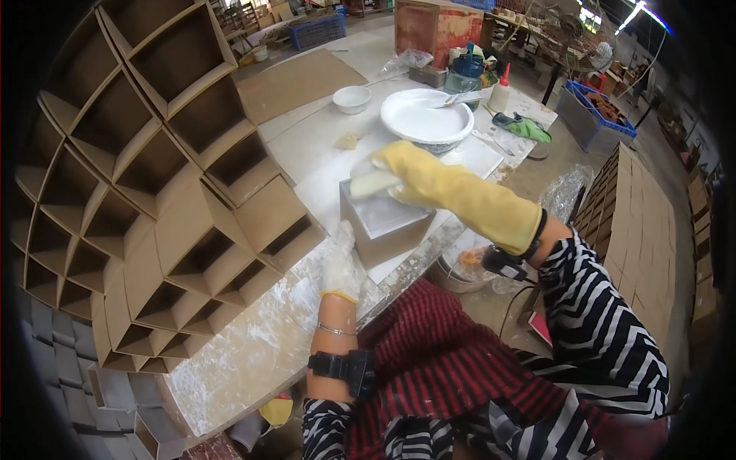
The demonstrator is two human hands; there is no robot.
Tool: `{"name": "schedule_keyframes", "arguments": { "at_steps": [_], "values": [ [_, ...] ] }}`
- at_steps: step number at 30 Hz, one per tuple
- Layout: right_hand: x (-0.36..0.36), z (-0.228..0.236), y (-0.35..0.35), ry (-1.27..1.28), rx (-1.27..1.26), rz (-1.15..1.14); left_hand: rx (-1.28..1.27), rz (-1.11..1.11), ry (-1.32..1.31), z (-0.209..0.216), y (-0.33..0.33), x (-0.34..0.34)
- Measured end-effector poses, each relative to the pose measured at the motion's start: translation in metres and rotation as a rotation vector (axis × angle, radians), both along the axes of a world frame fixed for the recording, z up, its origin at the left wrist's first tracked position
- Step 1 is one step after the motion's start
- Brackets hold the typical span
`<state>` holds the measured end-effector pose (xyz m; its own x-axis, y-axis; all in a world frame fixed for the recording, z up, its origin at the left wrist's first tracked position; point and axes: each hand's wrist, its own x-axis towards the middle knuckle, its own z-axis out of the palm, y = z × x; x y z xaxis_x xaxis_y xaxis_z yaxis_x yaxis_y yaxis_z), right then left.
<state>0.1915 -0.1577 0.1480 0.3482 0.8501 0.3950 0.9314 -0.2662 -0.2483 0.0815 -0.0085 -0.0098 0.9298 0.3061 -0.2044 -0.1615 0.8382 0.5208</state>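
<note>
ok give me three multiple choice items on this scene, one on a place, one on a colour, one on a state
1. Where is the right hand?
A. on top of the grey box
B. inside the large white basin
C. on the blue crate

2. What colour is the glove on the right hand?
A. green
B. yellow
C. black

3. What is the left hand doing?
A. lifting the small white bowl
B. hanging off the table
C. resting against the box's near side

Answers:
1 A, the hand presses a pale pad onto the box top.
2 B, the long glove is yellow.
3 C, the white-dusted hand lies against the box at table level.
</note>
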Motion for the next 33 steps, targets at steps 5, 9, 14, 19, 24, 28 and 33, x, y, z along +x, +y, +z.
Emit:
{"name": "schedule_keyframes", "arguments": {
  "at_steps": [5,9,14,19,24,28,33],
  "values": [
    [-0.005,0.009,-0.024,0.317,-0.125,0.390,0.044,-0.002,-0.022,0.005,-0.001,0.000],
    [0.005,0.020,-0.007,0.448,0.106,0.183,0.033,-0.003,0.013,-0.004,0.004,-0.002],
    [-0.006,0.000,0.002,0.296,0.050,0.079,0.084,-0.001,0.012,-0.013,0.005,0.009],
    [-0.010,0.011,-0.031,0.337,-0.078,0.316,-0.050,-0.059,0.033,0.004,0.001,0.001],
    [0.010,-0.003,-0.044,0.797,0.153,0.276,0.053,-0.027,0.013,-0.003,0.005,0.002],
    [0.006,-0.012,-0.041,0.413,-0.023,0.155,0.080,-0.060,-0.066,0.004,-0.001,0.003],
    [0.015,-0.007,-0.025,0.394,0.331,0.140,0.064,-0.060,-0.015,-0.008,0.007,0.005]
  ]
}}
